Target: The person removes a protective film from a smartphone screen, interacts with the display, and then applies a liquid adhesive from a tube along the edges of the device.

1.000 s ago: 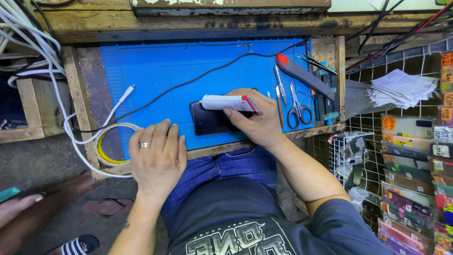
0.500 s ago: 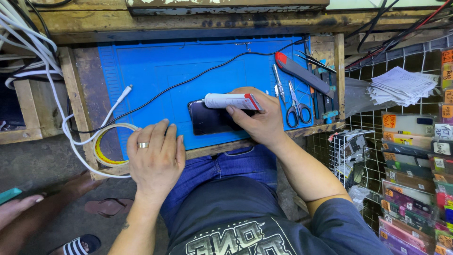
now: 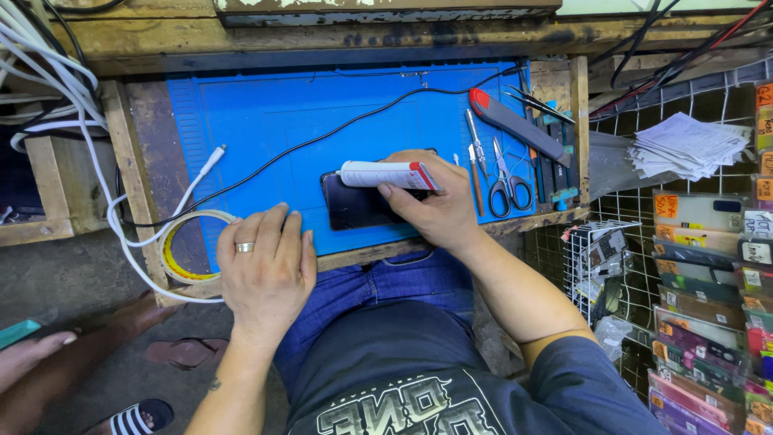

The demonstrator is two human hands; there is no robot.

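Glue tube, white plastic with a red cap [image 3: 388, 174], sits gripped in my right hand [image 3: 435, 205], lying sideways across the far edge of the flat black glass-faced smartphone [image 3: 358, 205] near the middle of the blue silicone work mat [image 3: 266, 121]. My left hand [image 3: 266, 266] lies flat and relaxed on the mat's near edge, grasping nothing, just right of the roll of yellow tape [image 3: 189, 246]. I judge the tube light and squeezable, best held mid-body; the phone looks slick and fragile, better taken by its edges.

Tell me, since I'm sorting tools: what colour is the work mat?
Blue mat, seen in the head view.
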